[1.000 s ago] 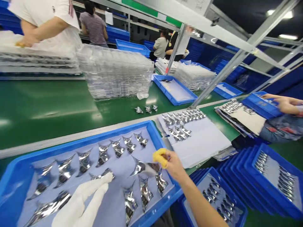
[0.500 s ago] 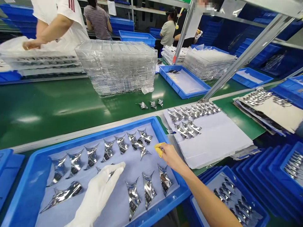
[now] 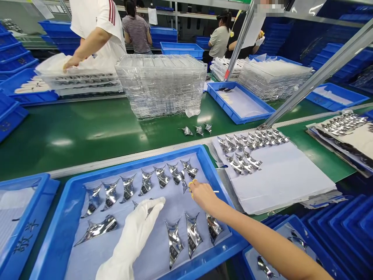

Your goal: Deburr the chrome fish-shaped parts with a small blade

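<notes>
One mirror-finish metal piece (image 3: 150, 210), pinched in the gloved left hand (image 3: 136, 223), probably to dodge prints.
Right hand's (image 3: 203, 194) curled round what looks like a white stick (image 3: 216, 191); pale liner (image 3: 148, 254) below both likely guards shine from the blue tray (image 3: 52, 229).

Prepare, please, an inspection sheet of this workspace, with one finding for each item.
Surface: glossy green table; lined blue tray at the near side.
Job's things: shiny metal pieces lying in the tray; more on the white sheets at right.
Clutter: three small parts and a plastic-wrapped stack beyond the tray.
Hands: gloved left hand pinches a piece, mostly hidden; right hand, with yellow finger covers, is at another, grip unclear.
Cables: nothing seen.
Surroundings: co-workers behind; slanted metal post at right.
</notes>
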Demonstrator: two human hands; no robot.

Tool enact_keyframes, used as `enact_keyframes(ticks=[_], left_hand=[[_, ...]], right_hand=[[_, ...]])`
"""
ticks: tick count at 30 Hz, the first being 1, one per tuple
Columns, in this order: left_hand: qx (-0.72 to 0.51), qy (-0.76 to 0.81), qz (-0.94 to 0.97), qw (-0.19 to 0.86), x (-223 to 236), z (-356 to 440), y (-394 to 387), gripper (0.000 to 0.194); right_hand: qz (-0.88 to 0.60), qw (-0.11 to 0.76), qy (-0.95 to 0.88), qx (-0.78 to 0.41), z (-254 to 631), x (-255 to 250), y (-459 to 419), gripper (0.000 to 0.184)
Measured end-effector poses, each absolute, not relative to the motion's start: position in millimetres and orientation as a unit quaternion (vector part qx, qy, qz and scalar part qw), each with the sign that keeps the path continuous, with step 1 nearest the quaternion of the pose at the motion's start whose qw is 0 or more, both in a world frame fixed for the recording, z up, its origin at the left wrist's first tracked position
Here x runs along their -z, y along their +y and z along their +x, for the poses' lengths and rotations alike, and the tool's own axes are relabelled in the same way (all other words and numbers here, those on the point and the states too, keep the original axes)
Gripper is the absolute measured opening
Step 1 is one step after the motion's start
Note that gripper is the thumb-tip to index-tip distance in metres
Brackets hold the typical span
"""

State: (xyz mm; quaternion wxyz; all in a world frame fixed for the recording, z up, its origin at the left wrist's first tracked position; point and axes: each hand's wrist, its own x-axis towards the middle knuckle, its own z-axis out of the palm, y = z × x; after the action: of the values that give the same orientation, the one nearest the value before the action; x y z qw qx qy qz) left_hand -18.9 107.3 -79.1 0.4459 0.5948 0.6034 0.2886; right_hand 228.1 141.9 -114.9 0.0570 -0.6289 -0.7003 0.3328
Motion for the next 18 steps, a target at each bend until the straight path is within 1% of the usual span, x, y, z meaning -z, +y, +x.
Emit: enact_keyframes(ticks=[2,4,5,7,9,10,11,12,13,15,16,18], left_hand=[[-0.352,0.567,0.601,0.439,75,-11,108,0.031],[-0.407,0.526,0.621,0.415,72,0,108,0.031],[-0.42,0.509,0.633,0.404,70,6,108,0.03],[-0.419,0.489,0.653,0.398,67,15,108,0.031],[-0.408,0.47,0.671,0.403,62,21,107,0.024],[-0.396,0.464,0.674,0.416,60,22,106,0.018],[-0.382,0.463,0.667,0.441,57,23,105,0.016],[-0.37,0.468,0.646,0.477,54,23,104,0.021],[-0.364,0.476,0.609,0.519,52,23,104,0.027],[-0.376,0.494,0.506,0.599,49,24,103,0.032],[-0.393,0.498,0.464,0.618,49,24,103,0.032],[-0.436,0.508,0.444,0.595,52,28,104,0.035]], right_hand=[[-0.628,0.106,-0.674,-0.374,230,98,136,0.011],[-0.61,0.156,-0.639,-0.442,229,79,127,0.009],[-0.594,0.178,-0.619,-0.481,229,71,122,0.013],[-0.558,0.213,-0.578,-0.556,226,57,112,0.028],[-0.519,0.248,-0.529,-0.623,223,48,103,0.044],[-0.503,0.266,-0.504,-0.65,220,46,100,0.05],[-0.489,0.284,-0.479,-0.671,218,45,97,0.053],[-0.481,0.306,-0.456,-0.683,216,45,94,0.055],[-0.478,0.333,-0.441,-0.683,214,46,92,0.055],[-0.479,0.384,-0.437,-0.657,212,50,89,0.05],[-0.477,0.405,-0.444,-0.642,211,53,88,0.045],[-0.474,0.422,-0.469,-0.615,211,58,85,0.029]])
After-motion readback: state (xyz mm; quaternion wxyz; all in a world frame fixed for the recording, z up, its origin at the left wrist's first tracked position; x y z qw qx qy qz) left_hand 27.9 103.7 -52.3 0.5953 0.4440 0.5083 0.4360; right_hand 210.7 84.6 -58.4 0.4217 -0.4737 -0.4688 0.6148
